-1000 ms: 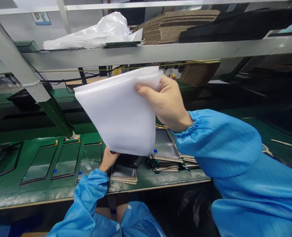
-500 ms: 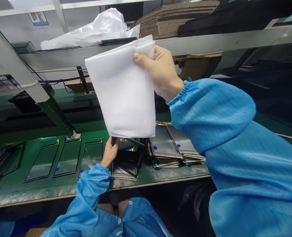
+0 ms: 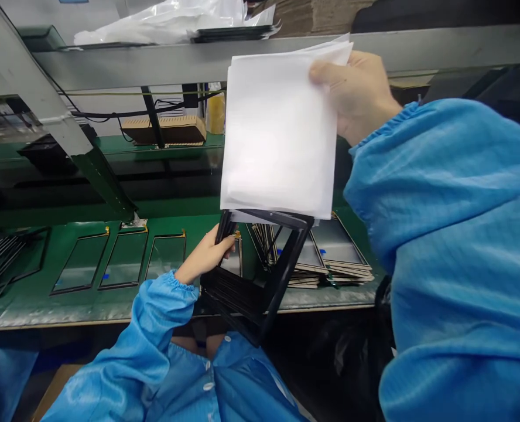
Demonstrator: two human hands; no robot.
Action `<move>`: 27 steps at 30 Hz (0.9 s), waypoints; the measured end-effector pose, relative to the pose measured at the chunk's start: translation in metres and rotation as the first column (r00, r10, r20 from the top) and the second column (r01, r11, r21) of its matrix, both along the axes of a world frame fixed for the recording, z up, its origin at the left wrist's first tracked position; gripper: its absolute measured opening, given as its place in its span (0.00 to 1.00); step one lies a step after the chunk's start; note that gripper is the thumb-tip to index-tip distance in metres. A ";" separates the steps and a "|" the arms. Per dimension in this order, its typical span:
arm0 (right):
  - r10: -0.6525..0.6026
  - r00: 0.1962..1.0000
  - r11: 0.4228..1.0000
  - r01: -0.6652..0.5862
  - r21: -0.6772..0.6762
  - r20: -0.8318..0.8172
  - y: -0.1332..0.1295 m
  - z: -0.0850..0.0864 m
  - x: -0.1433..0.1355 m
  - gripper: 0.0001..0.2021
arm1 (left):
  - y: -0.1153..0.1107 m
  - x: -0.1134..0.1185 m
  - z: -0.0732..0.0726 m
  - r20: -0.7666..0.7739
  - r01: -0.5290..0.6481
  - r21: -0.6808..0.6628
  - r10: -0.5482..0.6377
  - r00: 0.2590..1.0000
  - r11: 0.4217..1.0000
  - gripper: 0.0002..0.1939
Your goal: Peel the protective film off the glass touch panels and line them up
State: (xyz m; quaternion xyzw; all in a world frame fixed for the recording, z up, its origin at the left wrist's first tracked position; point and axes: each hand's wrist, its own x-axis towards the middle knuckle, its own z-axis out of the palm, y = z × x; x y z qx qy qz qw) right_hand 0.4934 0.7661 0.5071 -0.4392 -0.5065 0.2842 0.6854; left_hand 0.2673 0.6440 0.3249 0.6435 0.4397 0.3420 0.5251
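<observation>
Raised up in front of me, my right hand [image 3: 356, 94] pinches a sheaf of white sheets or sleeves [image 3: 277, 135] by the upper right corner, thumb on the near face. Lower down, my left hand [image 3: 209, 252] is wrapped round the left side of a bundle of black rectangular frames [image 3: 281, 269]. These frames hang tilted over the bench edge, and the white sheaf covers their upper end. Behind them, stacked display panels [image 3: 304, 252] with dark borders sit on the green bench [image 3: 128, 310].
To the left, several thin-bordered panels [image 3: 123, 261] lie in a row, with more black frames [image 3: 9, 264] at the far left. A grey shelf beam [image 3: 110, 67] crosses above, carrying clear plastic wrapping [image 3: 163, 23]. A slanted post [image 3: 53, 111] stands on the left.
The white sheaf and my right hand have shifted to the right in view. My left hand has lifted the black frames off the panels and toward me.
</observation>
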 end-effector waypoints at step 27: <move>0.293 0.924 0.855 -0.369 0.365 0.247 -0.108 0.026 -0.077 0.07 | -0.007 -0.019 -0.049 0.159 -0.300 0.162 0.276 0.948 0.940 0.15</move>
